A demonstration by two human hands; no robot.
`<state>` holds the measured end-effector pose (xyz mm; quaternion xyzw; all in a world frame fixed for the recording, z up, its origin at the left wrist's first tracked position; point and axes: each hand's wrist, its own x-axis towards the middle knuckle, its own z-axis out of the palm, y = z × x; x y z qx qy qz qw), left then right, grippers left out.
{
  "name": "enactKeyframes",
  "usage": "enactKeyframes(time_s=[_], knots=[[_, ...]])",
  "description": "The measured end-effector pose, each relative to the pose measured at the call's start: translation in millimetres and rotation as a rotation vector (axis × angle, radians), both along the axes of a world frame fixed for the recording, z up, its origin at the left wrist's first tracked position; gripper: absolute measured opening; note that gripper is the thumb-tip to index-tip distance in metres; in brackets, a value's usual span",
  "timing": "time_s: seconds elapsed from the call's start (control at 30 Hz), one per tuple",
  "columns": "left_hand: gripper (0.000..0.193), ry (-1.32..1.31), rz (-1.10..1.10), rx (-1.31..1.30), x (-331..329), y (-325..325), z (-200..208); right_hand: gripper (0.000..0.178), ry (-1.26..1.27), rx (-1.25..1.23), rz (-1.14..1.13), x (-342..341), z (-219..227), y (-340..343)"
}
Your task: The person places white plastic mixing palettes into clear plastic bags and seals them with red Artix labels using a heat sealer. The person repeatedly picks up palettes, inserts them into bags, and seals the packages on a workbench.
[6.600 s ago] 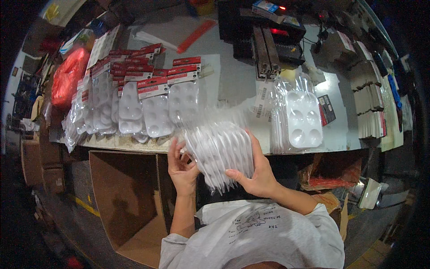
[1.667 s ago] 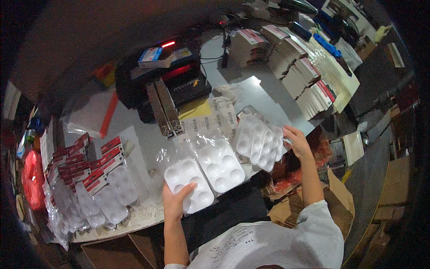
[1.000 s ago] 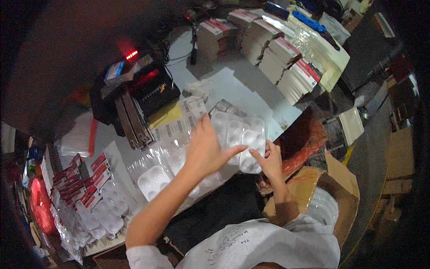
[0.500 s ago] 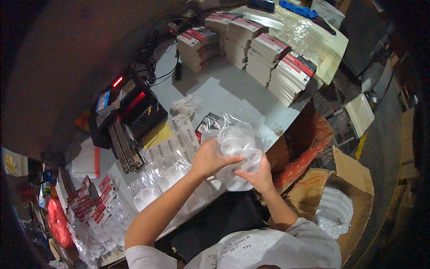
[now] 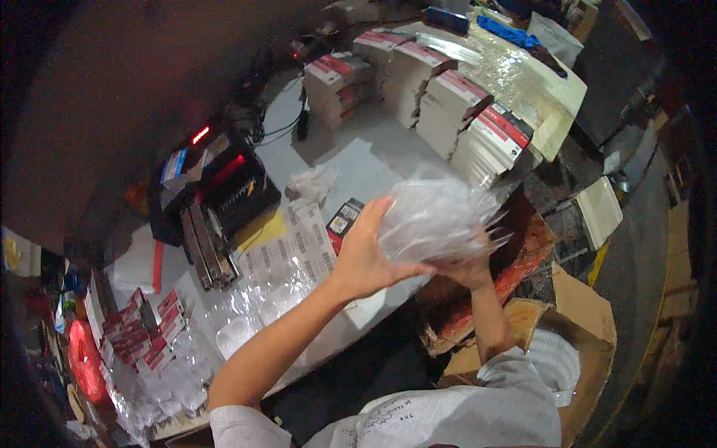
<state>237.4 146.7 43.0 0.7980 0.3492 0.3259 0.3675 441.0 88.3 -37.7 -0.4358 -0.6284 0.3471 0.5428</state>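
Note:
Between both hands, above the table's near right edge, is a bundle of clear plastic blister shells [image 5: 433, 216], smeared by motion. My left hand [image 5: 366, 254] grips its left side, thumb stretched along the bottom. At the lower right, my right hand [image 5: 470, 270] is closed round it, its fingers partly hidden by the plastic. Left of the bundle, a black-and-red printed card [image 5: 343, 224] lies on the table by my left fingers. More clear blister shells [image 5: 243, 328] rest on the table beyond my left forearm.
Stacks of printed cards [image 5: 455, 104] line the table's far side. Barcode label sheets [image 5: 287, 243] lie before a black machine [image 5: 239, 183] with red lights. Red cards [image 5: 142, 328] and clear shells fill the left end. An open cardboard box [image 5: 597, 313] at right holds nested clear shells [image 5: 554, 366].
Both hands have moved up and to the right with the blister shells. The bundle has turned, and my right hand has shifted from its front to its lower right side.

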Motion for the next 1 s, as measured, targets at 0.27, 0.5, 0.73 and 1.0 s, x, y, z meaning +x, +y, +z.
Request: enactKeyframes(time_s=[0.27, 0.5, 0.73, 1.0], knots=[[0.059, 0.088, 0.106, -0.064, -5, 1, -19, 0.09, 0.268, -0.309, 0.066, -22, -45, 17], [0.092, -0.072, -0.14, -0.092, -7, 7, -17, 0.098, 0.071, 0.059, 0.029, -24, -15, 14], [0.114, 0.094, -0.205, 0.045, -5, 6, -39, 0.108, -0.076, 0.167, -0.101, -26, -30, 8], [0.083, 0.142, -0.217, -0.203, -3, 12, -31, 0.08, 0.116, -0.031, -0.281, -34, -12, -9]])
